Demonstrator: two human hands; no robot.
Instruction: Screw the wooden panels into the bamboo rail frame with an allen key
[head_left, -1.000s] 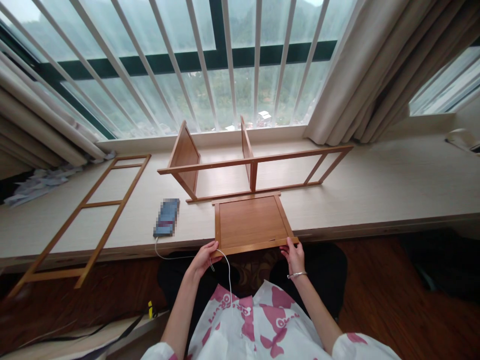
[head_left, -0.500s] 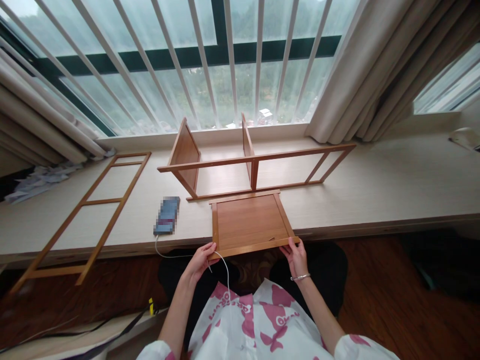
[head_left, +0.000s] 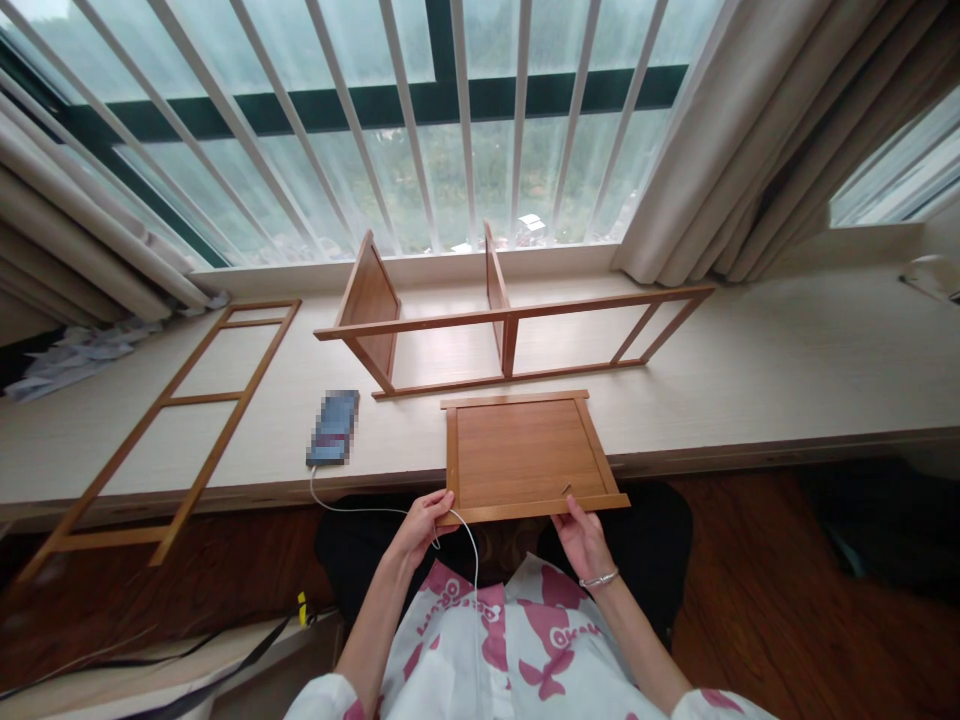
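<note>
A framed wooden panel point(head_left: 529, 450) lies across the front edge of the sill, its near side sticking out over my lap. My left hand point(head_left: 424, 525) grips its near left corner, with a white cable point(head_left: 471, 545) running by the fingers. My right hand point(head_left: 583, 538) holds the near rail right of the middle, thumb on top and fingers below. A tiny dowel-like piece point(head_left: 566, 489) rests on the panel near the right thumb. Just behind the panel stands a partly joined wooden frame point(head_left: 508, 345) with two upright panels.
A ladder-like wooden frame point(head_left: 244, 400) lies at the left, its near end beyond the sill edge. A phone point(head_left: 334, 428) with the cable plugged in lies between the frames. Curtains point(head_left: 690, 140) hang beside the barred window. A bag point(head_left: 247, 665) is at lower left.
The panel has shifted to the right and slightly toward me, away from the standing frame. My left hand moved right with it; my right hand now grips further in along the near rail.
</note>
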